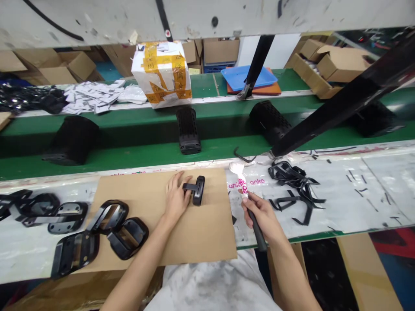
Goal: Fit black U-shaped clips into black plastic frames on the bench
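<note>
My left hand (176,196) rests on a brown cardboard sheet (197,233) and pinches a small black T-shaped plastic part (195,189) that stands on the sheet. My right hand (261,214) is closed round the dark handle of a knife-like tool (243,183) whose upper end is wrapped in white tape with pink print. The tool points up and away, just right of the cardboard. Several black plastic frame parts (97,231) lie on the cardboard's left side and beyond it.
A heap of black plastic trimmings (293,183) lies on the white bench to the right. Behind runs a green conveyor belt (136,151) with black mesh housings (188,129). A taped white box (162,73), white packets, blue trays and cardboard boxes stand further back.
</note>
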The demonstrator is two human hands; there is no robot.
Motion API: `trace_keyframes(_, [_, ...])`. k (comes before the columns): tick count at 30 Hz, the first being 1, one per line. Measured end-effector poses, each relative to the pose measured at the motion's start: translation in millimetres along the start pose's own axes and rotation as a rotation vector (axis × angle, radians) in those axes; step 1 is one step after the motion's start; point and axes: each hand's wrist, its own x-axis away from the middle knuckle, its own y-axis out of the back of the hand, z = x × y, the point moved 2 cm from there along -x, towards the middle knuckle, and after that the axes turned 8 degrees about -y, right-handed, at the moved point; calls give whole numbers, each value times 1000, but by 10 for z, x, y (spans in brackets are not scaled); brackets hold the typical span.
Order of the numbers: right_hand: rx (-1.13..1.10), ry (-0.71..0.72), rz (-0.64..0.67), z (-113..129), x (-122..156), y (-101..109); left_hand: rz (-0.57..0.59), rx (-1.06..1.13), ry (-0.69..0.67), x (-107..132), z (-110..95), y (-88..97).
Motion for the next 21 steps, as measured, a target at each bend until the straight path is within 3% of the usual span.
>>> trace_keyframes(4, [41,80,-129,-166,182,-26,-10,36,-18,-77,76,36])
trace_keyframes(9, [-16,-150,47,-546,348,-121,39,43,-37,-108,109,50])
trace_keyframes(12, [26,-187,88,-672,452,-200,-1,53,-6,-117,42,10])
trace_keyframes(18, [138,-1,164,-546,347,-457,-66,-12,82,-190,-54,-120])
trace_keyframes(21, [187,41,200,-452,199,-467,-66,-1,95,-206,-65,-145])
